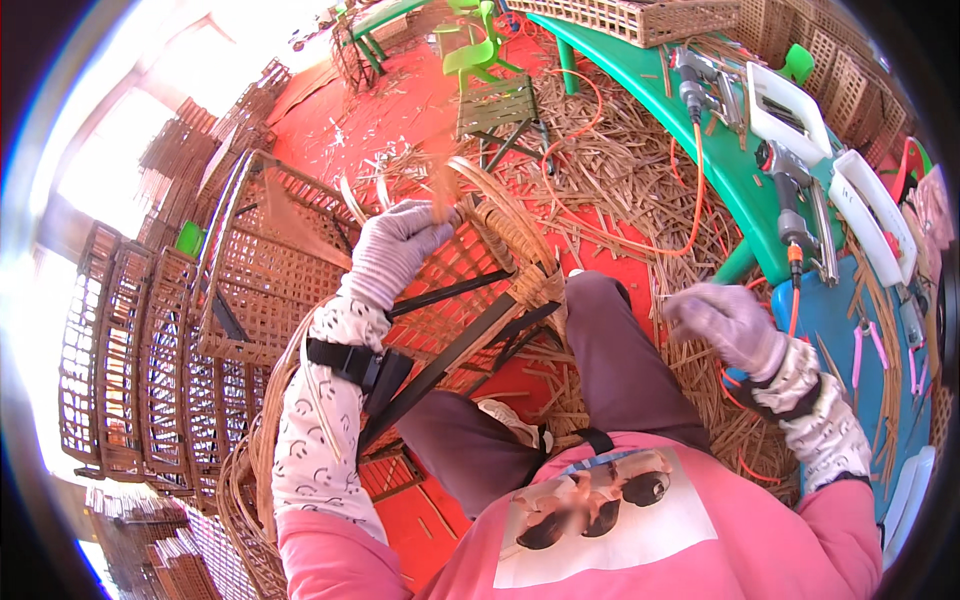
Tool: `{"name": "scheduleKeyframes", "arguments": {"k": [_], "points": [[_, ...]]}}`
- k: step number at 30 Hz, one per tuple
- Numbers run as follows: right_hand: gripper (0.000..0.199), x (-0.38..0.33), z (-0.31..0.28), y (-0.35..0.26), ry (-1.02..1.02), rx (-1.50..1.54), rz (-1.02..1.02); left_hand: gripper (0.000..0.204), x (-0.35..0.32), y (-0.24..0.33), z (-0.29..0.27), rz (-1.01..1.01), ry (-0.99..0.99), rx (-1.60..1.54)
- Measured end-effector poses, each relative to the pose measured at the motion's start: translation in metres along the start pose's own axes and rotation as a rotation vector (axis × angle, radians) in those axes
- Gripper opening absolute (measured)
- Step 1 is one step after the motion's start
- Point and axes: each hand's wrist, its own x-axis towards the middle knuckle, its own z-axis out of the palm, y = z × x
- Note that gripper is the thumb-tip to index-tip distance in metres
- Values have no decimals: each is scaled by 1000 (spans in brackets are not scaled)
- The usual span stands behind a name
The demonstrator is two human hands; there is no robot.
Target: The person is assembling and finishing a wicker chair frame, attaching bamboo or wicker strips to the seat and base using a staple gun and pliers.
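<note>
My left hand [395, 250], in a striped glove, is closed on a blurred brown cane strip [443, 188] that sticks up past its fingers. It is at the upper edge of a woven basket [500, 235] with dark slats, which leans at my knees. Bent cane [500, 190] curves along the basket's rim beside this hand. My right hand [732, 325], also gloved, is apart from the basket, over my right side. Its fingers are drawn together, with a tiny thin pale thing at their tips that I cannot make out.
A green table [690, 145] at the right holds air staplers [795, 200] and white trays [785, 110]. An orange hose [690, 240] loops down over cane scraps on the red floor. Woven panels [130, 360] stand at the left; a folding stool [497, 108] is ahead.
</note>
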Motion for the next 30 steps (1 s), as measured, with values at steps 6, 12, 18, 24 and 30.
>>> {"name": "scheduleKeyframes", "arguments": {"k": [6,12,18,24,30], "points": [[61,40,71,-44,-399,589,382,26,-19,6,17,211,-32,382],[40,51,102,-48,-421,312,264,25,-22,11,36,180,124,236],[28,32,71,-40,-237,-257,-288,25,-28,24,41,82,155,199],[21,45,49,-52,-457,-166,-177,30,-32,38,40,92,203,268],[18,40,48,-49,-309,-193,-410,18,-42,33,43,-113,49,164]]}}
